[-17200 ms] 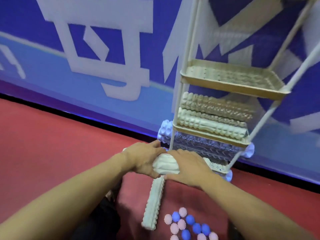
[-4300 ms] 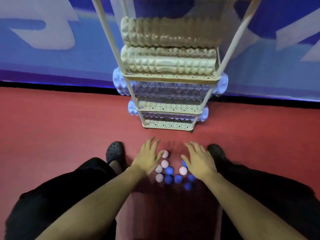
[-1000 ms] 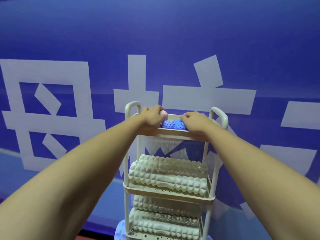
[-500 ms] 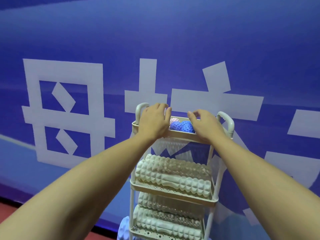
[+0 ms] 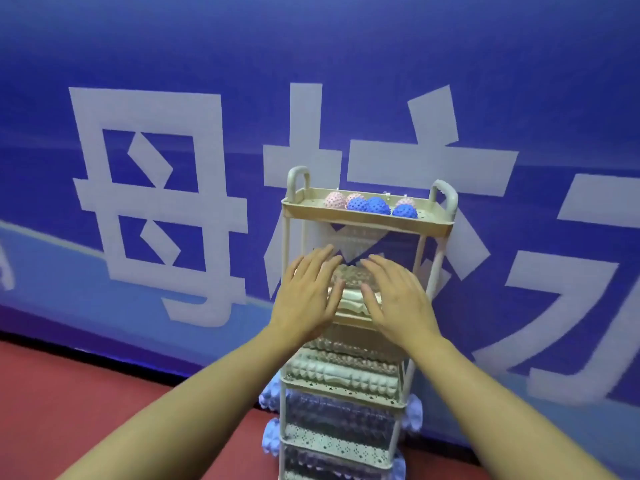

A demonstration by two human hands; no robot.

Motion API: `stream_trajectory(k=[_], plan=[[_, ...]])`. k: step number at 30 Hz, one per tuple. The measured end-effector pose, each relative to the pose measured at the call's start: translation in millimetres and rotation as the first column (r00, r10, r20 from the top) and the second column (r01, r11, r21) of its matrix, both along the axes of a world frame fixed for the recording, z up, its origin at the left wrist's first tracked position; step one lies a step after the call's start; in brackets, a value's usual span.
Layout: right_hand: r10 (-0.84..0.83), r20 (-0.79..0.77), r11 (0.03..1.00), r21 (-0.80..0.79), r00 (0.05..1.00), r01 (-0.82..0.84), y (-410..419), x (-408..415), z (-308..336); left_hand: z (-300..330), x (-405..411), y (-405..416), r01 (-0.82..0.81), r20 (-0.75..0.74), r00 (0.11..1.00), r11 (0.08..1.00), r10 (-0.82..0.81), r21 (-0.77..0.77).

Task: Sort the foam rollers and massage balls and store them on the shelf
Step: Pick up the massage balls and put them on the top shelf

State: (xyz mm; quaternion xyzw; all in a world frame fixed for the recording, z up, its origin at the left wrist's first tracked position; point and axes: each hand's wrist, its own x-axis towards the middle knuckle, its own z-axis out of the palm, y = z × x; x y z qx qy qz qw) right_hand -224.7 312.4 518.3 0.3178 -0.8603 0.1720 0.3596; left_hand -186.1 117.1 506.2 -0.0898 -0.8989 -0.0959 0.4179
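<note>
Both hands, left (image 5: 308, 299) and right (image 5: 398, 301), hover empty with fingers straight before the shelf (image 5: 367, 221); pink and blue balls (image 5: 369, 205) sit in its top tray, rollers (image 5: 341, 374) below.

Shelf (image 5: 367, 221), centre of frame — beige frame and trays; lower tray fronts pierced with a small lace-like hole pattern. Top tray: spiky massage balls (image 5: 370, 204), some pale pink, some deep blue, all covered in small nubs. Foam rollers (image 5: 341, 374) on the middle tiers — cream, ridged and knobbed. Rollers lower down (image 5: 337, 415) pale lavender-blue, bumpy texture. Wall banner (image 5: 173, 98) behind: deep blue with large whitish-grey characters, a lighter blue band at lower left. Floor (image 5: 86, 393), bottom left, dull red.
</note>
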Motion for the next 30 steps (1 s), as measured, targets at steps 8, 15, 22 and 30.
stream_trajectory(k=[8, 15, 22, 30], plan=[[-0.135, 0.414, 0.983, 0.167, 0.9, 0.071, 7.3, 86.4, -192.5, -199.2, 95.1, 17.7, -0.05, 0.424, 0.905, 0.995, 0.007, 0.091], [-0.329, 0.833, 0.934, 0.357, 0.446, 0.023, 33.1, 175.9, -362.1, -386.6, 151.3, 25.3, -0.256, 0.944, 0.328, 0.958, -0.04, 0.129], [-0.423, 0.899, 0.906, 0.419, 0.115, 0.058, 58.9, 177.1, -499.9, -528.1, 169.9, 39.0, -0.267, 0.99, 0.025, 0.954, -0.138, 0.139], [-0.482, 0.871, 0.872, 0.487, -0.096, 0.047, 66.1, 169.0, -627.5, -637.3, 147.7, 46.7, -0.261, 0.978, -0.111, 0.955, -0.176, 0.142]])
